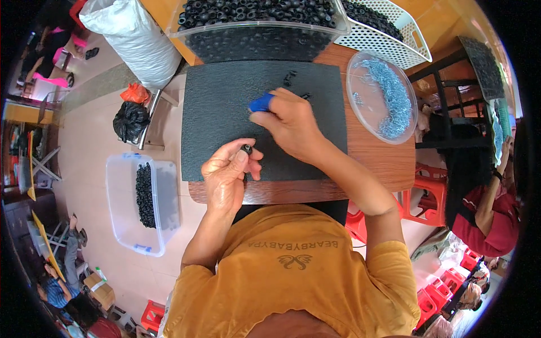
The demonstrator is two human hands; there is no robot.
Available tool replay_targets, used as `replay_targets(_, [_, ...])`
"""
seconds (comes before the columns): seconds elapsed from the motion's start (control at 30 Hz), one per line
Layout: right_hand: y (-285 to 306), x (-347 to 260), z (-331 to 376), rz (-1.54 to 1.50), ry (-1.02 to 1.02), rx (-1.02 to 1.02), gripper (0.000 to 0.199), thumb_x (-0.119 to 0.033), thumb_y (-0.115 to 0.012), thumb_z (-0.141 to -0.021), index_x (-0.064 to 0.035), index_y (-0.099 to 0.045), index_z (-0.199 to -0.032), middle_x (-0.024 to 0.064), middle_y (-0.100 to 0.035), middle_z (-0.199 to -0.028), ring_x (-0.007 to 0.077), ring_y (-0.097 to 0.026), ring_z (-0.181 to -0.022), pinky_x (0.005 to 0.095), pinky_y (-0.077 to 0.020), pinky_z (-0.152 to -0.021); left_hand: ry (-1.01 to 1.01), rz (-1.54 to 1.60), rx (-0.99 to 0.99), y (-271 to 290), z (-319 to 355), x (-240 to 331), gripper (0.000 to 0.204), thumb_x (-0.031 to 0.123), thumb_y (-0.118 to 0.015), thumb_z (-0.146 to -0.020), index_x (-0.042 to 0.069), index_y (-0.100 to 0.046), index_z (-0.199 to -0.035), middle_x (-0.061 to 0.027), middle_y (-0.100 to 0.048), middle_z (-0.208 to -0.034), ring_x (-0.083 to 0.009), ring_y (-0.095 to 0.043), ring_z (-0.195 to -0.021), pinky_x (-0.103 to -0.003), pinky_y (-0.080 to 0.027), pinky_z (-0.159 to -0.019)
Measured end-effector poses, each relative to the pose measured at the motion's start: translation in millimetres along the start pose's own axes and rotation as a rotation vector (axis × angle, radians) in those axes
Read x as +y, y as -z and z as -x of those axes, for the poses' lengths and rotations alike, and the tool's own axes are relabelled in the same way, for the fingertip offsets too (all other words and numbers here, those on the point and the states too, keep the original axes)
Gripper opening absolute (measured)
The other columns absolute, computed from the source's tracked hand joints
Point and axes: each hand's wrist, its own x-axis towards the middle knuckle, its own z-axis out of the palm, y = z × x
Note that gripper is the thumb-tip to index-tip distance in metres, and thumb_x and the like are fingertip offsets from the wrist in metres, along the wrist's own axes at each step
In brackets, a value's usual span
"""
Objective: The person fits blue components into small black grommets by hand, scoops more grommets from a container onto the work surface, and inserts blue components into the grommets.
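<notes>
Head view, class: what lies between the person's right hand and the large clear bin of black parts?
A few small black pieces lie on the black mat there, in the head view.

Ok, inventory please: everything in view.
Table: one, brown, centre
Mat: one, black, on table
Loose pieces: few, black, on mat
Tub: one, clear, beyond mat
Basket: one, white, right of tub
Bin: one, clear, floor, left
Parts: many, black, in tub, basket, bin
Tray: one, clear, table right
Bits: many, blue, in tray
Sack: one, white, upper left
Bags: two, red and black, below sack
Stools: several, red, mainly right
Other people: several, varied clothing, edges
Clutter: uncounted, mixed, rim
Small part: one, black, left grip
Shirt: one, mustard, bottom
Left grip: one, bare, mat's near edge
Right grip: one, blue-tipped, over mat
</notes>
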Motion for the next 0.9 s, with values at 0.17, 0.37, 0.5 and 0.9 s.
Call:
replay_targets(0.17, [25,-18,41,-0.123,-0.163,0.210,0.010,-0.008,-0.067,-0.070,-0.0026,-0.063,-0.078,0.0107,-0.060,-0.077,0.0266,-0.056,-0.069,0.0340,-0.0444,-0.059,0.058,0.064,-0.058,-29,-12,-14,0.024,0.013,-0.055,-0.088,-0.004,-0.055,-0.105,-0.0130,-0.062,-0.085,-0.0151,-0.058,-0.065,-0.027,-0.048,-0.056])
replay_targets(0.37, [24,-17,67,0.109,0.101,0.452,0.018,-0.004,-0.071,-0.065,-0.0030,-0.062,-0.079,0.0062,-0.060,-0.081,0.0241,-0.053,-0.071,0.0316,-0.0429,-0.058,0.144,0.168,-0.049,-66,-14,-26,0.021,0.013,-0.052,-0.090,-0.002,-0.054,-0.105,-0.0080,-0.061,-0.082,-0.0128,-0.056,-0.067,-0.025,-0.046,-0.060])
replay_targets(0.5, [33,-19,76,0.191,0.060,0.439,0.024,-0.003,-0.070,-0.064,-0.0025,-0.061,-0.087,0.0102,-0.059,-0.082,0.0254,-0.053,-0.068,0.0324,-0.0430,-0.056,0.103,0.111,-0.076,-68,-14,-36,0.020,0.011,-0.053,-0.089,-0.003,-0.055,-0.103,-0.0064,-0.060,-0.083,-0.0108,-0.053,-0.065,-0.023,-0.044,-0.058])
replay_targets(0.9, [59,-29,85,-0.693,-0.529,0.415,0.011,0.001,-0.065,-0.077,0.0029,-0.058,-0.085,0.0069,-0.060,-0.081,0.0132,-0.060,-0.068,0.0259,-0.0495,-0.060,0.026,-0.026,-0.177,-67,-11,-45,0.024,0.009,-0.059,-0.086,-0.005,-0.057,-0.105,-0.0097,-0.063,-0.087,-0.0124,-0.056,-0.070,-0.024,-0.047,-0.061])
